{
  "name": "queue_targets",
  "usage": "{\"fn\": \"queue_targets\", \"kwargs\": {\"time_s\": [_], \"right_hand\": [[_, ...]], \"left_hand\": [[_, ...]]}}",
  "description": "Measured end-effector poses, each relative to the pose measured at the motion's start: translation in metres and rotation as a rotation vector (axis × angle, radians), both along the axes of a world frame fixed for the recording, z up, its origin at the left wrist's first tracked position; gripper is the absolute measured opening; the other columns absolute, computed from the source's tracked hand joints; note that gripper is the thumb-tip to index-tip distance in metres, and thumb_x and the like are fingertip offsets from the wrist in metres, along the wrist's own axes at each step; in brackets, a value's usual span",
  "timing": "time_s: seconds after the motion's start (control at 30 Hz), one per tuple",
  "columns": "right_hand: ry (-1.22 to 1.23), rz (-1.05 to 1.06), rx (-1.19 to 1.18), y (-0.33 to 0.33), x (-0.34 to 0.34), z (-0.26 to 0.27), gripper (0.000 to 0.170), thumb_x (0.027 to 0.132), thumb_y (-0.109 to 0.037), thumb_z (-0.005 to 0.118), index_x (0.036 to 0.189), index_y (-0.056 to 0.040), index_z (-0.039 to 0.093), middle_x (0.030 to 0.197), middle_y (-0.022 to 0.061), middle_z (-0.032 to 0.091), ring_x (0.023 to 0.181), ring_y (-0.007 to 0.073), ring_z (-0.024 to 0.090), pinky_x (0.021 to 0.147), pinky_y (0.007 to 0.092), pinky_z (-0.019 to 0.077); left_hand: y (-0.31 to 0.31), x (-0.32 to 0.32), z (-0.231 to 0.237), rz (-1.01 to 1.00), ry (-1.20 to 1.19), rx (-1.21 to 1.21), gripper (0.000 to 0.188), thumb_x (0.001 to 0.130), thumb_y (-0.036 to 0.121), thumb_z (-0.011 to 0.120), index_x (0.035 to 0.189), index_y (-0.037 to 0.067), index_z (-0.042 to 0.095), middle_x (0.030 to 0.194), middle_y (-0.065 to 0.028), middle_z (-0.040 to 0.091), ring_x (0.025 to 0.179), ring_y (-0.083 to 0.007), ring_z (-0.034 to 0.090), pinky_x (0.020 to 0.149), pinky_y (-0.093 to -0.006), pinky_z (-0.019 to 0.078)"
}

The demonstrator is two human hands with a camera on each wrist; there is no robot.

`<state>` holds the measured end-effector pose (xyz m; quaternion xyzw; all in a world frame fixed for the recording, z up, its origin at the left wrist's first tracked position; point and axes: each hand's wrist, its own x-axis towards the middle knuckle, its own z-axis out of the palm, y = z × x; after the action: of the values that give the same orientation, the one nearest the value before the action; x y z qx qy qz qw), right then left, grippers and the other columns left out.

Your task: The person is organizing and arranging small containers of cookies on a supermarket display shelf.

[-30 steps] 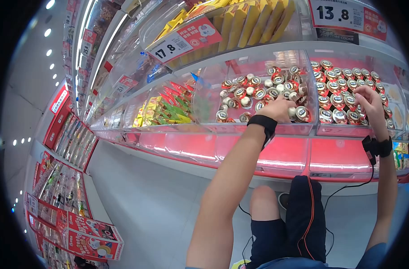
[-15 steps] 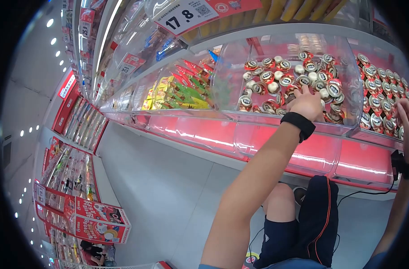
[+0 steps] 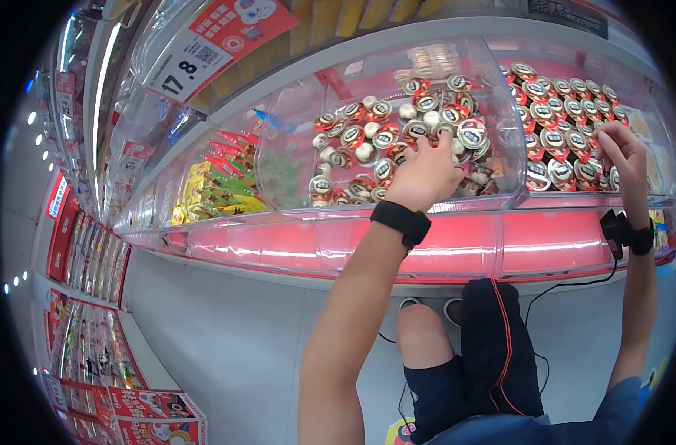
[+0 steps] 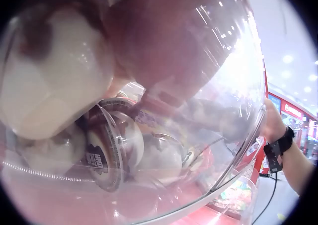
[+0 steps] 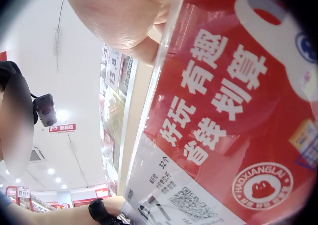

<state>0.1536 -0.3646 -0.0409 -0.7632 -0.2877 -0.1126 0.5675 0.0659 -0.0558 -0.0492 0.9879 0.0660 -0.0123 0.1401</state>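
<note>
My left hand [image 3: 427, 174] is in a clear bin, its spread fingers touching small snack cups [image 3: 382, 137] with round printed lids and white or brown bodies. The cups lie tipped at mixed angles. In the left wrist view, a whitish cup [image 4: 54, 81] shows very close beside blurred skin, through clear plastic. My right hand [image 3: 623, 159] is at the front right of the neighbouring bin, over rows of similar cups [image 3: 556, 126] standing lid up. Its fingers bend loosely with nothing visible in them. The right wrist view has this hand [image 5: 119, 11] beside a red and white price card [image 5: 213, 96].
Clear walls divide the bins, and a clear front rim [image 3: 338, 215] runs below my forearm. Yellow and green snack packets [image 3: 215, 185] fill the bin to the left. Another price card [image 3: 215, 48] hangs from the shelf above. A black cable [image 3: 568, 285] trails from my right wrist.
The head view swung right, then back left. My left hand has shifted from the bin's front right corner inward over the cups, its fingers more spread. My right hand stays by the neighbouring bin.
</note>
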Motion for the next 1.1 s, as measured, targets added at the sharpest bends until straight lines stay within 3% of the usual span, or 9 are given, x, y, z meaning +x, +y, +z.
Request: {"fn": "queue_targets", "kwargs": {"time_s": [0.23,0.27,0.37,0.53,0.83,0.97,1.1], "right_hand": [[0.025,0.026,0.037,0.005,-0.010,0.007,0.012,0.089,-0.012,0.052,0.087,-0.0022,0.059,0.067,-0.0032,0.055,0.060,0.0004,0.048,0.050,0.0163,0.0314],[0.004,0.022,0.035,0.005,-0.009,0.006,0.012,0.089,-0.012,0.052,0.087,-0.0022,0.059,0.067,-0.0031,0.055,0.060,0.0004,0.048,0.049,0.0160,0.0309],[0.016,0.022,0.028,0.002,-0.006,0.003,0.012,0.089,-0.012,0.052,0.088,-0.0020,0.059,0.068,-0.0028,0.055,0.059,0.0005,0.048,0.048,0.0159,0.0304],[0.002,0.059,0.085,0.004,-0.008,0.005,0.011,0.089,-0.010,0.052,0.088,-0.0001,0.058,0.073,-0.0007,0.059,0.060,0.0013,0.050,0.048,0.0157,0.0319],[0.000,0.053,0.102,0.005,-0.011,0.007,0.011,0.089,-0.010,0.052,0.088,-0.0005,0.059,0.066,-0.0023,0.056,0.057,0.0002,0.048,0.048,0.0162,0.0300],[0.023,0.036,0.073,0.005,-0.013,0.010,0.012,0.088,-0.010,0.053,0.085,-0.0003,0.059,0.062,-0.0021,0.054,0.057,0.0009,0.048,0.048,0.0167,0.0312],[0.044,0.032,0.102,0.006,-0.018,0.015,0.010,0.086,-0.007,0.054,0.084,0.0012,0.060,0.064,-0.0003,0.057,0.060,0.0044,0.055,0.053,0.0184,0.0393]], "left_hand": [[0.003,0.000,0.005,-0.187,0.072,0.138,0.070,0.068,0.041,0.068,0.130,0.024,0.041,0.125,-0.0229,0.041,0.116,-0.0436,0.042,0.089,-0.0519,0.0427],[0.004,0.003,0.005,-0.169,0.107,0.078,0.074,0.063,0.042,0.074,0.128,0.025,0.043,0.129,-0.0210,0.037,0.120,-0.0486,0.037,0.092,-0.0547,0.0417],[0.002,0.004,0.007,-0.156,0.154,0.069,0.075,0.063,0.043,0.074,0.128,0.025,0.042,0.129,-0.0205,0.037,0.119,-0.0483,0.037,0.092,-0.0556,0.0411],[0.001,0.000,0.005,-0.184,0.037,0.095,0.061,0.063,0.032,0.076,0.119,0.017,0.056,0.111,-0.0194,0.047,0.107,-0.0399,0.047,0.089,-0.0457,0.0432],[0.005,0.000,0.003,-0.183,-0.092,-0.051,0.046,0.057,0.024,0.077,0.100,0.014,0.065,0.098,-0.0127,0.056,0.095,-0.0280,0.056,0.082,-0.0369,0.0461],[0.006,0.000,0.008,-0.187,-0.077,-0.144,0.040,0.054,0.019,0.071,0.093,0.009,0.068,0.099,-0.0160,0.059,0.095,-0.0341,0.058,0.081,-0.0424,0.0476],[0.010,0.001,0.004,-0.210,-0.233,-0.205,0.031,0.058,0.014,0.069,0.087,0.005,0.066,0.091,-0.0150,0.060,0.089,-0.0327,0.059,0.078,-0.0400,0.0469]]}}
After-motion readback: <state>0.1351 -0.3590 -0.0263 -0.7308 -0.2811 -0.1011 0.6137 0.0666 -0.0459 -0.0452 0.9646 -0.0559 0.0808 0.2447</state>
